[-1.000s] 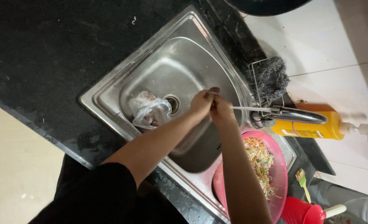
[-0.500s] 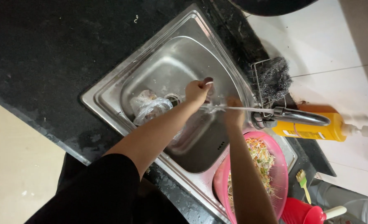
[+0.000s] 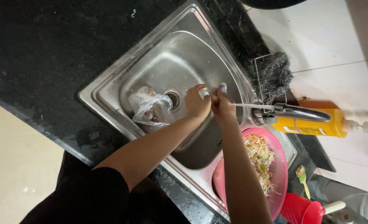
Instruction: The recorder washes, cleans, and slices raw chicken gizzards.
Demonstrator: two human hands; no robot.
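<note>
My left hand and my right hand meet over the steel sink, under the thin stream of water running from the tap. Their fingertips touch each other, fingers bunched, and I see nothing held in either hand. A crumpled clear plastic bag with something pale inside lies in the basin beside the drain, just left of my left hand.
A pink strainer of shredded vegetables sits on the sink's rim near my right forearm. Behind the tap lie a yellow pump bottle and a wire holder with a steel scrubber. A red cup stands lower right. Black countertop surrounds the sink.
My hands were together, drew apart half a second ago with the left one lifted toward the drain, and are now pressed together again under the water.
</note>
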